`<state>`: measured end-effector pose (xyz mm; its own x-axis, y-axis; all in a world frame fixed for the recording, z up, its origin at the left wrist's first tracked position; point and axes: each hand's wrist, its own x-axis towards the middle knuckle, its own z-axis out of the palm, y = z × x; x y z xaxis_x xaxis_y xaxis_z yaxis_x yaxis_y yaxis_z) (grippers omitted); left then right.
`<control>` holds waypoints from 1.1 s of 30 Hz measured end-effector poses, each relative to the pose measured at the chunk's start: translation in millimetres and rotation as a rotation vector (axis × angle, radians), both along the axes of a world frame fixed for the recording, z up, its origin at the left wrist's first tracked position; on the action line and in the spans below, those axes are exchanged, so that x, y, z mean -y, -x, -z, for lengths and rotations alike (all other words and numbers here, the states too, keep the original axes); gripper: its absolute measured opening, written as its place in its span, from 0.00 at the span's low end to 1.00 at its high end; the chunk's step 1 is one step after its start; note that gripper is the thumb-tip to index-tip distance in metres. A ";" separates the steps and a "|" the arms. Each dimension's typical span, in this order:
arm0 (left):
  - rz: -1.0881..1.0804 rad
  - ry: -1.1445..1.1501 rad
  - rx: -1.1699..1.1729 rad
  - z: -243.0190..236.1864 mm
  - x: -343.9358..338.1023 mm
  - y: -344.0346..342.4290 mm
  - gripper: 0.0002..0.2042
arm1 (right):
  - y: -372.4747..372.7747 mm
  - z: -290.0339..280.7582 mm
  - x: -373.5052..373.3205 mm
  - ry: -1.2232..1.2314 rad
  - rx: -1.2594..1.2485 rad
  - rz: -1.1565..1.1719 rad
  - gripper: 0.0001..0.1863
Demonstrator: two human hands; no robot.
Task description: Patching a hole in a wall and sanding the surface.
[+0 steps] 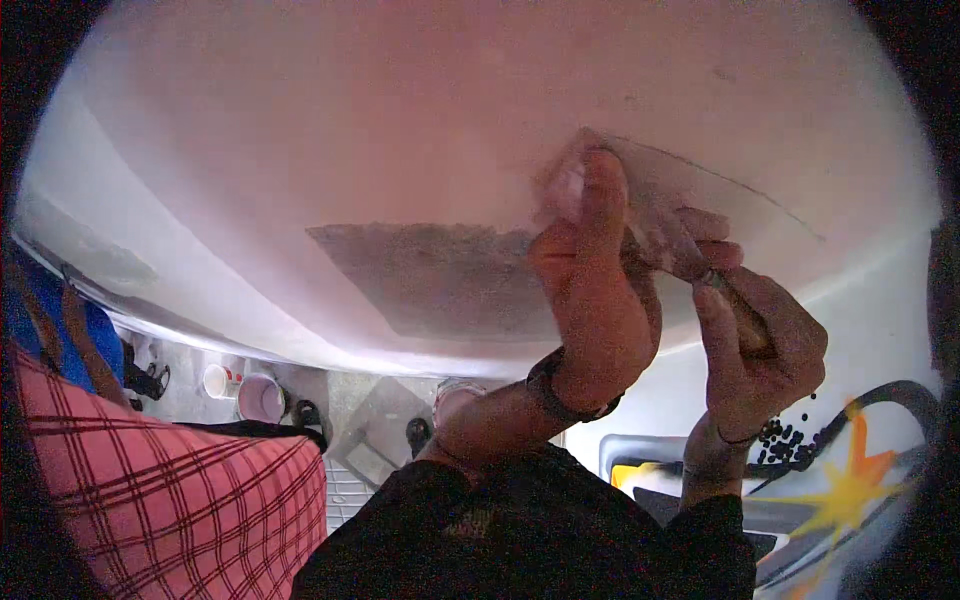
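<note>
A broad pinkish-white wall (400, 120) fills the upper view, with a darker grey patch (440, 280) left of my hands and a thin dark line running down to the right. My left hand (605, 290) is closed at the wall, thumb upward, around a pale, flat thing (570, 188) that is too blurred to name. To its right, my right hand (770, 340) grips the handle of a putty knife (748, 325). The knife's smeared blade (680, 250) points up and left, close beside my left hand. My left fingers partly hide where the two tools meet.
At the left stands a person in a pink checked garment (180, 470), with a person in blue (85, 320) farther off. Buckets (262, 397) and dark footwear are on the floor below. A painted wall (850, 480) with a yellow-orange star shape lies at the right.
</note>
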<state>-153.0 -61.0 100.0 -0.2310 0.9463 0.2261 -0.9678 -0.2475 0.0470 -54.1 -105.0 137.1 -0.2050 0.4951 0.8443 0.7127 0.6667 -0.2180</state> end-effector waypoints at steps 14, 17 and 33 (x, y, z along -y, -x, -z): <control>0.027 0.003 0.057 -6.8 0.3 -6.9 0.16 | -10.8 -0.1 -4.4 -0.040 0.024 0.013 0.12; 0.030 0.023 0.033 -5.5 2.4 -10.4 0.17 | -14.2 -2.8 -3.1 -0.010 -0.015 0.000 0.12; 0.101 -0.004 0.027 -6.9 4.9 -23.6 0.16 | -27.9 -9.7 -3.3 -0.080 0.124 0.055 0.13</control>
